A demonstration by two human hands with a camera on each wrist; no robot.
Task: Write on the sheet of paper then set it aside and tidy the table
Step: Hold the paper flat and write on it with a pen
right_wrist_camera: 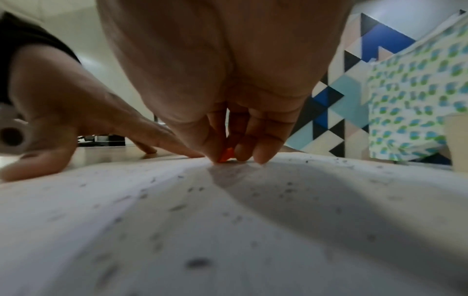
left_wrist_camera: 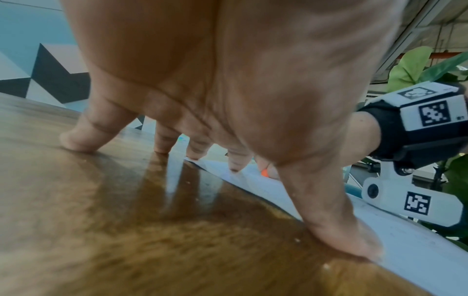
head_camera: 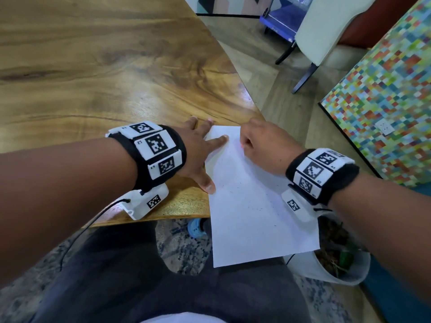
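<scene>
The sheet of paper [head_camera: 254, 201] lies at the table's [head_camera: 98, 73] right near corner, its near part overhanging the edge. The left hand [head_camera: 198, 148] is spread flat, fingertips and thumb pressing the sheet's left edge. The right hand [head_camera: 263, 148] is curled; only the wrist views reveal the small orange tip [right_wrist_camera: 226, 155] it pinches against the paper

The sheet of paper [head_camera: 251, 206] is white with small dark specks. The table [head_camera: 98, 73] is honey-brown wood with darker grain swirls. An orange tip [right_wrist_camera: 226, 155] shows between fingers. At far right, a panel [head_camera: 391, 94] carries multicoloured mosaic squares.
</scene>
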